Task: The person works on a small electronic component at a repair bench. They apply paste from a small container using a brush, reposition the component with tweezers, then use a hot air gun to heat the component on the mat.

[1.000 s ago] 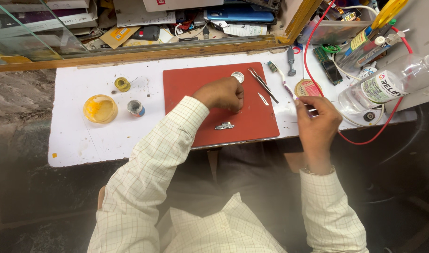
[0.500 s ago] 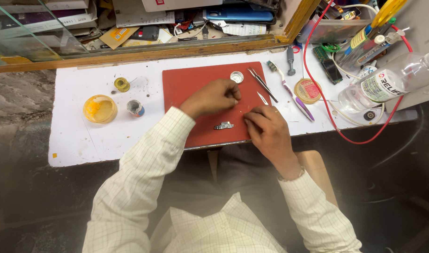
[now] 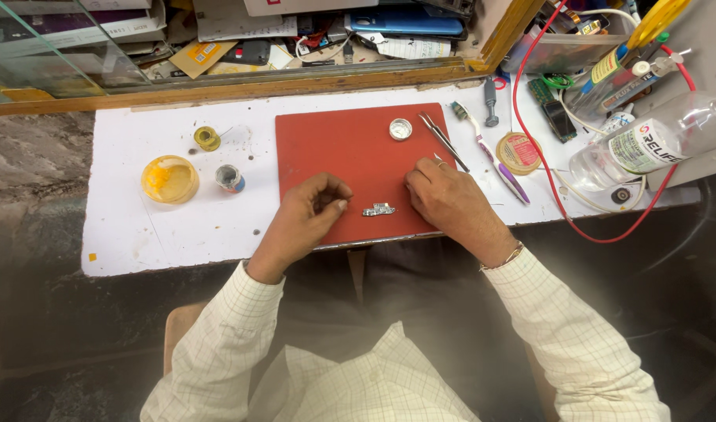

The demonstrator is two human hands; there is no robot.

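Observation:
A small silvery metal part point(image 3: 379, 209) lies near the front edge of a red mat point(image 3: 334, 141). My left hand point(image 3: 305, 217) rests on the mat just left of the part, fingers curled and thumb pressed to the fingertips; nothing shows in it. On the part's right side my right hand point(image 3: 450, 202) lies knuckles up on the mat, its bent fingertips pointing at the part and a little apart from it. What the right palm hides cannot be made out. A short metal tool tip point(image 3: 438, 159) pokes out beyond the right knuckles.
A small round metal cap point(image 3: 401, 129) and tweezers point(image 3: 444, 141) lie at the mat's back right. A toothbrush point(image 3: 492, 155), round tin point(image 3: 518, 152), clear bottle point(image 3: 655, 144) and red cable point(image 3: 545, 199) crowd the right. A yellow dish point(image 3: 170, 178), small jar point(image 3: 229, 178) and spool point(image 3: 207, 138) sit left.
My left hand drew back from the round cap to the mat's front. My right hand came in from the tools at the right and settled beside the metal part.

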